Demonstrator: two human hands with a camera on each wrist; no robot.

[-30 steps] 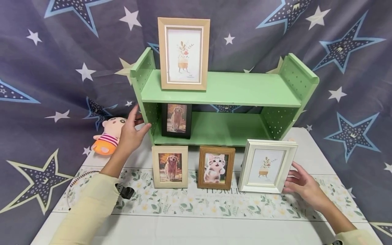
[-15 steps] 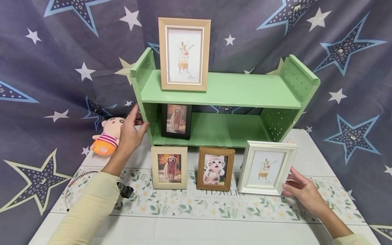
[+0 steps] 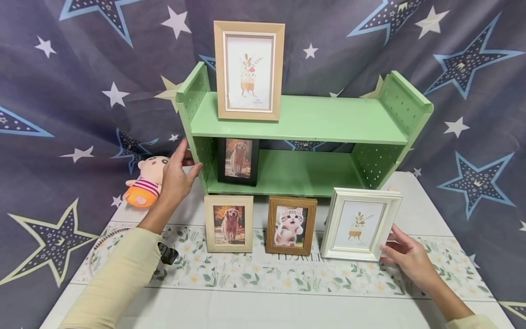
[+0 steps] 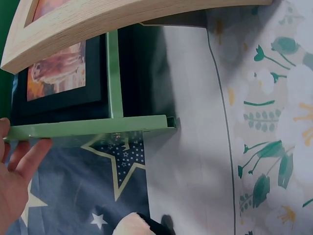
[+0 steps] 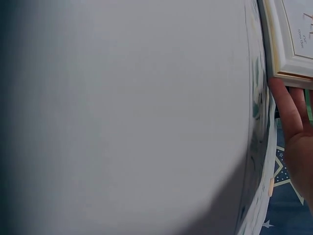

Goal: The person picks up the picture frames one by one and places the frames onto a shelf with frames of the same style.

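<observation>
Touching the white frame [image 3: 361, 225] with spread, unclenched fingers [image 5: 288, 111], the right hand [image 3: 411, 261] could tip it by uneven pushing — the left hand [image 3: 177, 178], likewise spread, touches the green shelf [image 3: 341, 119].

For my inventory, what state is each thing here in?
Green two-tier shelf, upright, left fingers touching
Tan rectangular frame, standing on top tier
Black rectangular frame, standing on lower tier
Pale rectangular wooden frame, standing
Brown rectangular wooden frame, standing
White rectangular frame, upright, right fingers touching
Striped plush doll, partly hidden
</observation>
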